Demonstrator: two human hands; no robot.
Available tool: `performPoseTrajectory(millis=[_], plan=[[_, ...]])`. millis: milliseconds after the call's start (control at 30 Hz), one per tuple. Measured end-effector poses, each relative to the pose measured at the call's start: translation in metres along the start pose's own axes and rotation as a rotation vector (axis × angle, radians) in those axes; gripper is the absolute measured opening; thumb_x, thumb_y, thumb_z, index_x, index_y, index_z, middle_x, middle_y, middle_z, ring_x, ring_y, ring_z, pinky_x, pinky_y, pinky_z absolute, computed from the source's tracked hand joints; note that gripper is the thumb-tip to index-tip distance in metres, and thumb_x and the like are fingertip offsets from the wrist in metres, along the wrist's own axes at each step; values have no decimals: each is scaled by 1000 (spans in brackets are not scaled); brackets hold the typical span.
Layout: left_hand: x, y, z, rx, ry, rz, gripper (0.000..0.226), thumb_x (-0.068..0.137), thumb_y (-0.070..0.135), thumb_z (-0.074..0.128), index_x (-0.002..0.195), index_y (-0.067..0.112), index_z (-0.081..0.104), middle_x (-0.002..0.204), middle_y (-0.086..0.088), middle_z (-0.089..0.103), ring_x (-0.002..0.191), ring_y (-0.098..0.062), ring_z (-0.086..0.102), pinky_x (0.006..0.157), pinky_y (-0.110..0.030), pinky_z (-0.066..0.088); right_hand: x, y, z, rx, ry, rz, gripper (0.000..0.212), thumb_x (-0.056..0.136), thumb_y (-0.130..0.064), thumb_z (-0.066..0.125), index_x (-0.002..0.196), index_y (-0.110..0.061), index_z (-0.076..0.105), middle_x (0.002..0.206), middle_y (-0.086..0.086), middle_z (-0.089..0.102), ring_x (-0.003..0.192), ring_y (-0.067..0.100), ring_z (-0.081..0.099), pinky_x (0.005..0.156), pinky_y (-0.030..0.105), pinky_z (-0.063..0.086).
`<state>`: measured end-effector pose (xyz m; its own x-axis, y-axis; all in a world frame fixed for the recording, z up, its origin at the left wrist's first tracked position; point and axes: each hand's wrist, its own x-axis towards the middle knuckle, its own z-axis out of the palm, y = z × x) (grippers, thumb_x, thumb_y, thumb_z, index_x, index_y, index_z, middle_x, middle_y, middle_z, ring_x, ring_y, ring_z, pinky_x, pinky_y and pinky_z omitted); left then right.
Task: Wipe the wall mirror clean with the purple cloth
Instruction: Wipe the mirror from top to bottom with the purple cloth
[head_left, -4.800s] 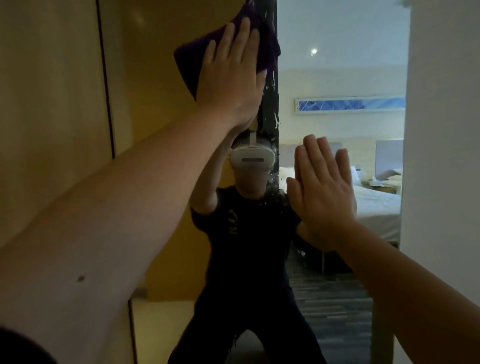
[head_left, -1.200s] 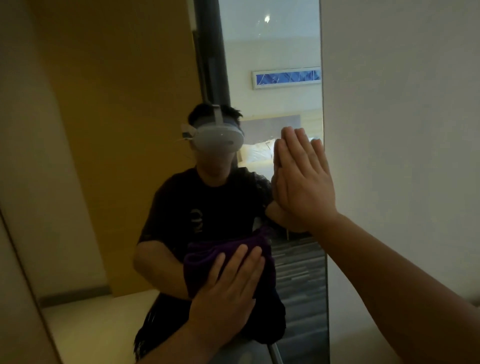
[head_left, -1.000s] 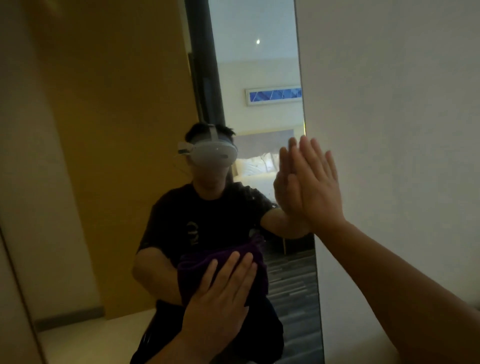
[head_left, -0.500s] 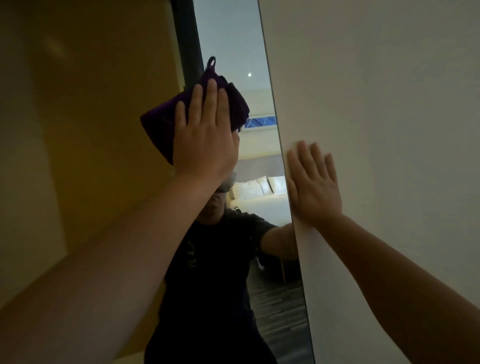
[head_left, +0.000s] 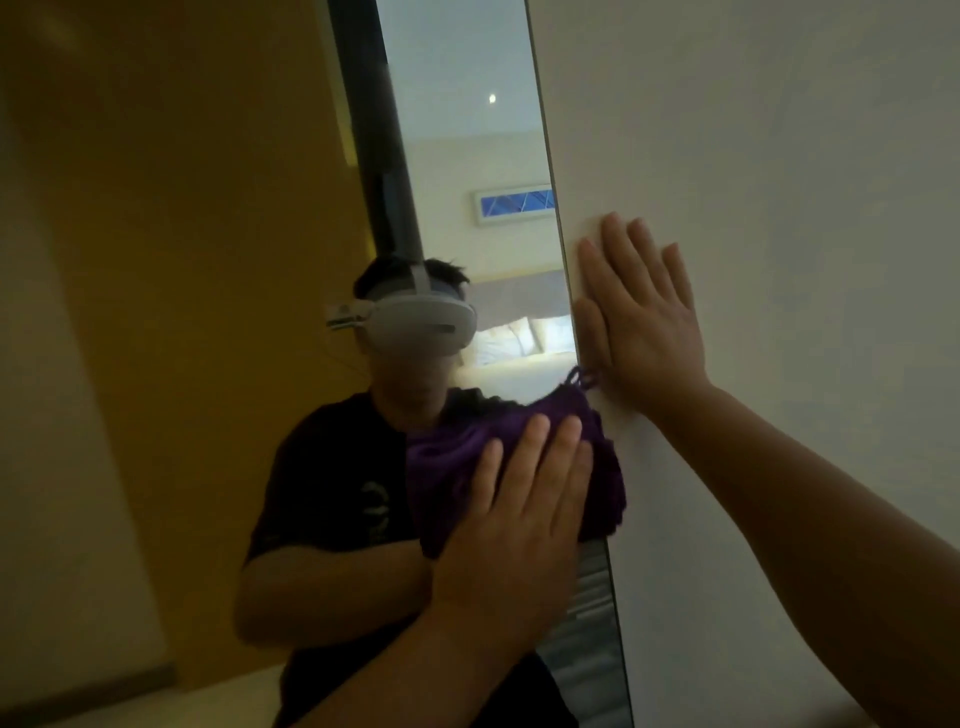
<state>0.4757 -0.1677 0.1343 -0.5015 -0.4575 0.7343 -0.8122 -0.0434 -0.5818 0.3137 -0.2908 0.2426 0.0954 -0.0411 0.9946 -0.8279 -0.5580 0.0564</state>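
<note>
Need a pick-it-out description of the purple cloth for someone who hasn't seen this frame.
Start at the tall wall mirror, whose right edge meets a plain white wall. Low against that edge, the left hand presses a bunched cloth flat onto the glass. It is the only deep purple thing in view, with a small loop at its top corner, just below the right hand flat on the wall.

Your flat right hand (head_left: 641, 317) on the white wall (head_left: 779, 156) crowds the tall wall mirror's (head_left: 457, 156) right edge, while glass up-left lies open to your bunched purple cloth (head_left: 457, 467).
</note>
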Motion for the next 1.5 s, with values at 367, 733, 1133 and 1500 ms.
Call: performPoseTrajectory(millis=[367,733,1133,1500], plan=[[-137,59,40,120,-112,231,56,97,41,34,147,17,39,157,-4,31,145,-30,24,115,-47,17,-17,0,-4,-27,-110,45,56,106,-41,20,156,-16,23,165,7,15,154,25,6,124,49,5],[-127,47,19,-94,-309,183,65,91,40,36,150,14,32,159,-5,26,148,-27,16,118,-47,8,-10,-5,-33,111,-287,131,57,104,-43,19,157,-22,23,166,3,12,154,21,3,124,46,4],[-170,-8,5,-38,-185,87,60,98,29,35,154,12,23,161,-9,17,149,-31,14,120,-51,8,-159,-119,-61,310,-284,138,57,105,-43,21,154,-14,28,164,13,15,153,27,5,123,54,5],[-228,-71,-5,-77,-58,-146,54,97,21,52,148,9,38,156,-10,32,146,-30,25,118,-54,20,-222,-197,-33,413,-236,-140,50,107,-34,35,149,-7,36,160,20,23,150,37,16,121,59,9]])
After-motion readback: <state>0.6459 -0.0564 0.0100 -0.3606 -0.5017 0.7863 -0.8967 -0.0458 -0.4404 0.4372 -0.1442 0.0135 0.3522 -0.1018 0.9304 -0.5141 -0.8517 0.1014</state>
